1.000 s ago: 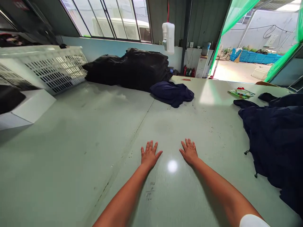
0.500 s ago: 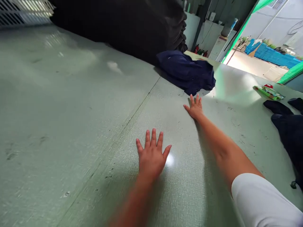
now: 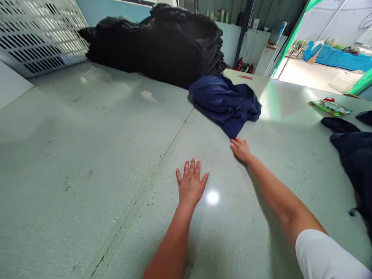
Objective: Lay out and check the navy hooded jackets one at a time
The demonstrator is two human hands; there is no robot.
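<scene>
The right hand (image 3: 240, 149) is closing its fingertips on the near tip of a navy cloth (image 3: 223, 99), while the left hand (image 3: 191, 188) is resting open, palm down and fingers spread, on the bare worktop (image 3: 116, 174), holding nothing. The cloth is lying bunched towards the worktop's far edge, just in front of a black stack (image 3: 162, 46), its gripped tip pointing towards the near edge. Judging by how it is lying, the handling is only beginning: one tip is being held, but the rest is sitting in folds, with no part clearly lifting off the surface. The left hand is not touching it. A white basket (image 3: 37, 23) is standing towards the far left corner, a green packet (image 3: 331, 107) is lying towards the far right corner, and dark clothing (image 3: 354, 155) is spreading along the right edge, out of both hands' grasp.
</scene>
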